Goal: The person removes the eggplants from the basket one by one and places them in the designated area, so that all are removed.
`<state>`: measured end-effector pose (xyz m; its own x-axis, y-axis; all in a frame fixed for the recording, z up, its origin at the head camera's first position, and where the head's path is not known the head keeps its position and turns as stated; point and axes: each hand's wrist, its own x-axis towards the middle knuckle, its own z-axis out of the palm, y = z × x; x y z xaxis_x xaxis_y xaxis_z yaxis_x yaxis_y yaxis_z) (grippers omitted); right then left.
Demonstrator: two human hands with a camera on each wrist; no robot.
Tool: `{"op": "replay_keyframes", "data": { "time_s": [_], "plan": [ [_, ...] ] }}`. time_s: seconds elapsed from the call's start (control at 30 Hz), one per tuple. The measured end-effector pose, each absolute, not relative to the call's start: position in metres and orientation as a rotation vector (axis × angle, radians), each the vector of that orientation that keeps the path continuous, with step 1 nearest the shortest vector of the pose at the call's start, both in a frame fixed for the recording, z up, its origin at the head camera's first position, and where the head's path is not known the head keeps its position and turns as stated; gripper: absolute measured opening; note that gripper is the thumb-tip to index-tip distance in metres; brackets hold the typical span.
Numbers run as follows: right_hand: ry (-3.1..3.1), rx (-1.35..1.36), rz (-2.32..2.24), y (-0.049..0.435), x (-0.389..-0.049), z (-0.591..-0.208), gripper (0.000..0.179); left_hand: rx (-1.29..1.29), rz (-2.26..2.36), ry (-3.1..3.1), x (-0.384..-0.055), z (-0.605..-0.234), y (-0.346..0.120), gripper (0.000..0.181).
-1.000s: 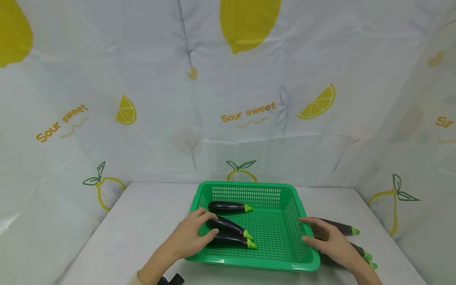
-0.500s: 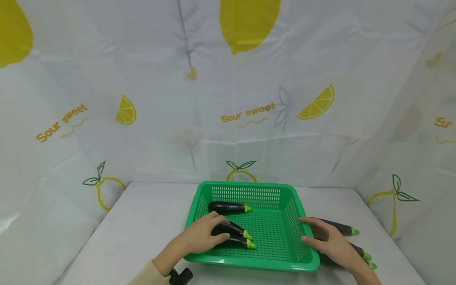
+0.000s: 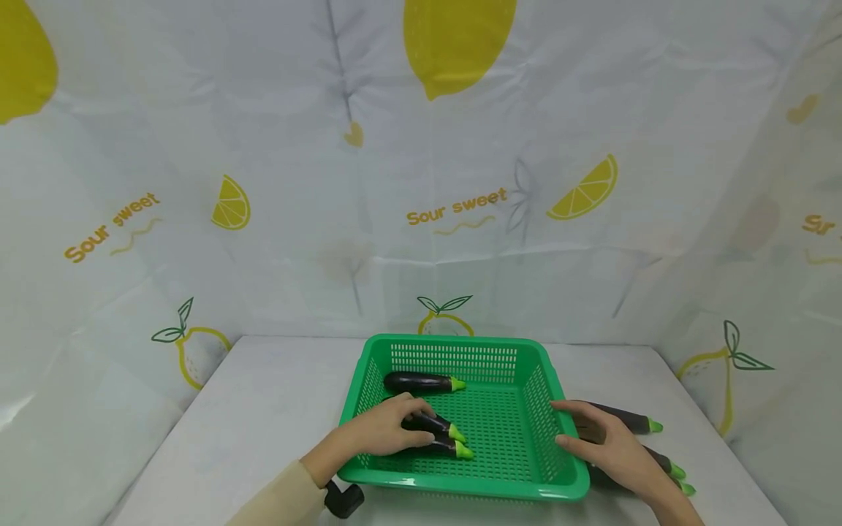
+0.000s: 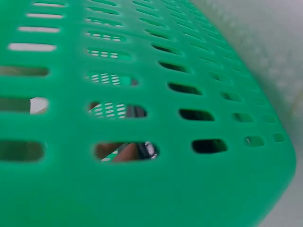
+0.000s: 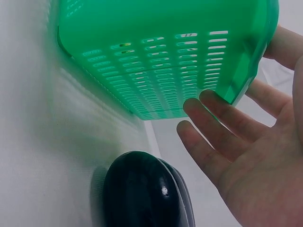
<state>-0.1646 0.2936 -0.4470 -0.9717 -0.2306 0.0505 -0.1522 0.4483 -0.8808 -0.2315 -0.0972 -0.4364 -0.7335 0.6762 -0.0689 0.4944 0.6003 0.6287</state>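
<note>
A green plastic basket with slotted walls stands on the table. Inside it lie three dark eggplants: one at the back, one in the middle and one near the front. My left hand reaches over the left rim, its fingers and thumb above the middle and front eggplants; the palm hides whether it touches them. The basket wall fills the left wrist view. My right hand holds the right rim, with thumb and forefinger over it and the other fingers outside.
Several more eggplants lie on the white table right of the basket, one farther back, others partly under my right hand. A dark rounded end of one eggplant shows in the right wrist view. A lemon-print sheet backs the table.
My left hand has moved right, farther over the middle and front eggplants, which have stayed in place. The right hand and the basket have hardly moved.
</note>
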Motion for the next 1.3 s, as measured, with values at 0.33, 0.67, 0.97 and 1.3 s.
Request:
{"op": "replay_keyframes", "data": {
  "time_s": [0.33, 0.67, 0.97, 1.3],
  "plan": [
    [2.641, -0.344, -1.544, 0.294, -0.166, -0.448, 0.053, 0.892, 0.676, 2.49, -0.236, -0.447, -0.088, 0.036],
    [2.652, -0.355, -1.532, 0.294, -0.165, -0.449, 0.052, 0.877, 0.551, 2.489, -0.234, -0.45, -0.084, 0.026],
    [2.63, -0.342, -1.555, 0.293, -0.167, -0.45, 0.052, 0.951, 0.712, 2.49, -0.237, -0.447, -0.087, 0.026],
    [2.624, -0.304, -1.551, 0.293, -0.167, -0.449, 0.054, 1.063, 0.788, 2.475, -0.236, -0.435, -0.094, 0.028]
  ]
}}
